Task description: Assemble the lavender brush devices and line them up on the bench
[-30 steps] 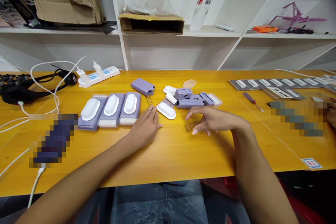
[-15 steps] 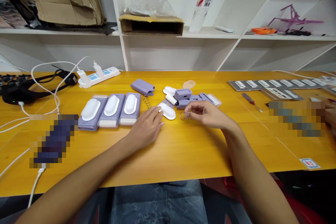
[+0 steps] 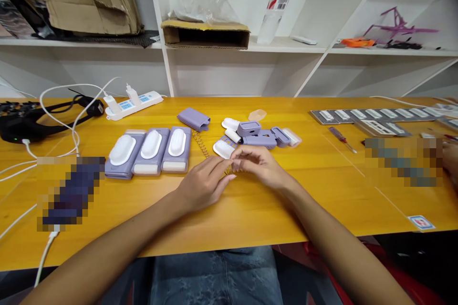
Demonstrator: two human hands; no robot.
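Observation:
My right hand (image 3: pixel 264 167) is closed in a pinch on a thin coil spring (image 3: pixel 229 170), mostly covered by fingers. From the other side, my left hand (image 3: pixel 203 185) has its thumb and fingertips closed about the same spring. Just beyond the fingertips lies a white bristled oval brush head (image 3: pixel 222 148). A second, longer coil spring (image 3: pixel 201 144) rests on the wood to the left. Behind the hands are a purple housing (image 3: pixel 259 138), a purple frame piece (image 3: pixel 249 128), a white brush piece (image 3: pixel 231 124) and a purple sleeve (image 3: pixel 193 118).
Three purple units with white oval brushes (image 3: pixel 150 144) stand in a row at left. Further left are a pixelated device (image 3: pixel 73 190), white cables and a power strip (image 3: pixel 134 105). A screwdriver (image 3: pixel 342 139) and grey trays (image 3: pixel 375 114) lie right, near another person's hand (image 3: pixel 450 157).
My right hand has moved left with the spring, meeting my left hand. My left hand has come off the white brush head, shifting slightly nearer me, and its fingers now close on the spring.

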